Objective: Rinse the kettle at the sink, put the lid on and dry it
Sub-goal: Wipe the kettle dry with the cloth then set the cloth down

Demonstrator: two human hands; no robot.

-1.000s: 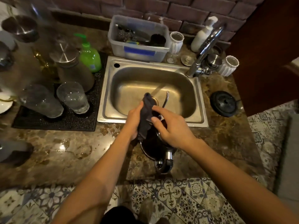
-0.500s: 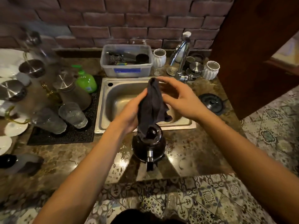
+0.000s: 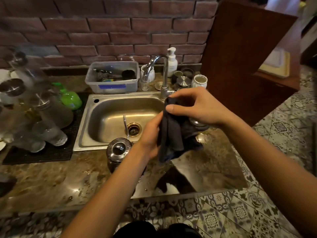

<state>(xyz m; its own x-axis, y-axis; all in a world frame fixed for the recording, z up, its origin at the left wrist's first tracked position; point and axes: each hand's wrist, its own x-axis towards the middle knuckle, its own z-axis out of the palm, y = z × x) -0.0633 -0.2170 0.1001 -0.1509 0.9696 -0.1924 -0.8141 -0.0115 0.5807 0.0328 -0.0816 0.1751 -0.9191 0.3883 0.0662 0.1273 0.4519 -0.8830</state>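
Between both hands hangs a dark cloth [image 3: 173,134]. Right hand [image 3: 197,107] fingers [image 3: 173,107] pinch its top; left hand [image 3: 151,136] fingers close around its side. Down and to the left, just beside the left wrist, the kettle [image 3: 118,153] stands upright on the table [image 3: 51,182] with its lid on, right by the sink [image 3: 85,134]. The left hand is nearer, so I think the cloth must go down-left to dry it.

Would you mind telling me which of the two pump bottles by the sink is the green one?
The green pump bottle stands left of the sink, on the black mat's edge. The other, the white pump bottle, stands behind the tap against the brick wall.
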